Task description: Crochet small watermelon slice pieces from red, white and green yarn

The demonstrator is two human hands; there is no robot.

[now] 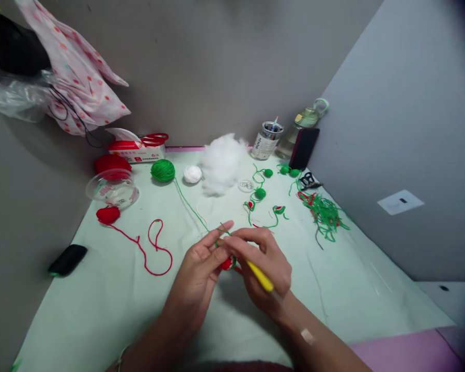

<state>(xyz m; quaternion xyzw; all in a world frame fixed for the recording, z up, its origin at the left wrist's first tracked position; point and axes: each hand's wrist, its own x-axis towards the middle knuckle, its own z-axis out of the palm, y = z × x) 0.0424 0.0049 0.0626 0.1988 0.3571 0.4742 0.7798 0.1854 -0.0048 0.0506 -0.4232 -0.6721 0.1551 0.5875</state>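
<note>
Between my hands is a small red, white and green crocheted piece [228, 263]. My left hand [201, 263] pinches it between thumb and fingers, and green yarn [189, 203] runs over that hand from the green yarn ball [163, 170] behind. In my right hand [265, 258] is a crochet hook [260, 275] with a yellow handle, held like a pen. Its tip lies close to my left fingertips, beside the green loop. The exact stitch is too small to make out.
At the left are a red yarn ball [108, 214], a clear plastic tub [118, 196] and a tissue box [137, 150]. White stuffing [222, 164] lies at the back. Rightward are a phone [304, 149], a pen tin [266, 142], a bottle [300, 129] and yarn scraps [325, 213].
</note>
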